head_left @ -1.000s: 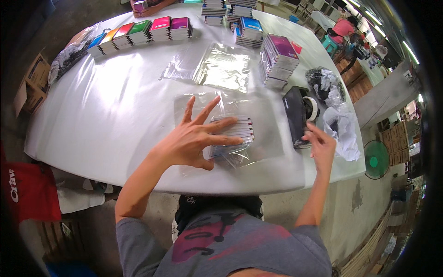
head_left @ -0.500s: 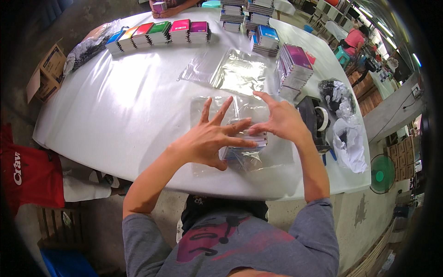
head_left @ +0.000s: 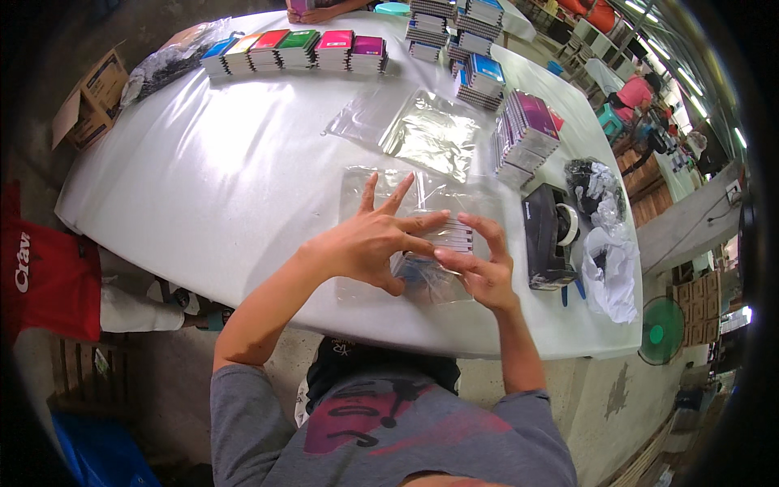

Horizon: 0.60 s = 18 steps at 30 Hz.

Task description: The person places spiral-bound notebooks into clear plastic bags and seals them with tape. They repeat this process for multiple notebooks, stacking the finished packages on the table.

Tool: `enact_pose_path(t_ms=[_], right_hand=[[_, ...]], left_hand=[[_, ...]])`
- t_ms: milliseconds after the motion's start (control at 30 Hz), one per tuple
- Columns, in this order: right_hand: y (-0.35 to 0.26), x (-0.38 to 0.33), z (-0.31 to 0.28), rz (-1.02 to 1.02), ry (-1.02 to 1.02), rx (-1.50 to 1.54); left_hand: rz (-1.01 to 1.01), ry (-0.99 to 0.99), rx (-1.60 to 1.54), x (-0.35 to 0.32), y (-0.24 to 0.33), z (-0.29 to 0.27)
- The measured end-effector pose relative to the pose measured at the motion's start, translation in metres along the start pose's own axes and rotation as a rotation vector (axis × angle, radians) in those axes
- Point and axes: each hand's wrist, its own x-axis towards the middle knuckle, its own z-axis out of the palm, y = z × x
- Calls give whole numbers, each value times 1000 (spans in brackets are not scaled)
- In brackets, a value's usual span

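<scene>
A small stack of spiral notebooks [head_left: 451, 234] lies on its side under clear plastic film, in front of me on the table. Across its left part rests my left hand [head_left: 369, 242], fingers spread wide, two pointing away over the film and two reaching onto the stack. The left thumb is at the near side. My right hand [head_left: 489, 272] grips the right end of the stack, its index finger at the far corner and thumb at the near side. Beneath and around both hands spreads the clear plastic sheet [head_left: 357, 199]. The hands hide part of the notebooks.
Beyond the sheet lie more clear plastic bags [head_left: 430, 134]. A black tape dispenser [head_left: 545, 235] stands at right beside crumpled white plastic [head_left: 610, 272]. Purple notebooks [head_left: 527, 134], taller notebook piles [head_left: 483, 77] and a coloured row [head_left: 296, 50] stand farther back. Another person's hands [head_left: 316, 12] are opposite.
My right hand has come down and inward, its fingers closing around the right end of the notebooks. My left hand stays spread over the stack. The view has shifted slightly.
</scene>
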Motion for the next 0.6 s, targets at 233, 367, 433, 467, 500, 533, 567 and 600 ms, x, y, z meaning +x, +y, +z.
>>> enact_pose_path(t_ms=[233,367,433,467,500,533,567,600], right_hand=[[-7,15,1,-84,245,-79],[1,10,7,163,253,311],[6,1,11,508,242,761],[6,-1,11,494,198,762],[3,-1,13,480,154,763],[-1,1,13,468,115,767],[-7,3,10,584,22,587],[-12,8,10,658,37,669]], left_hand=[[-52,268,-120,2,-1,26],[-70,557,-349,18,10,40],[47,737,-475,31,6,39],[-15,710,-586,34,2,39],[-75,681,-697,35,-3,40],[-136,645,-807,36,-5,36],[-192,603,-930,38,-10,33],[-192,629,-837,41,-16,36]])
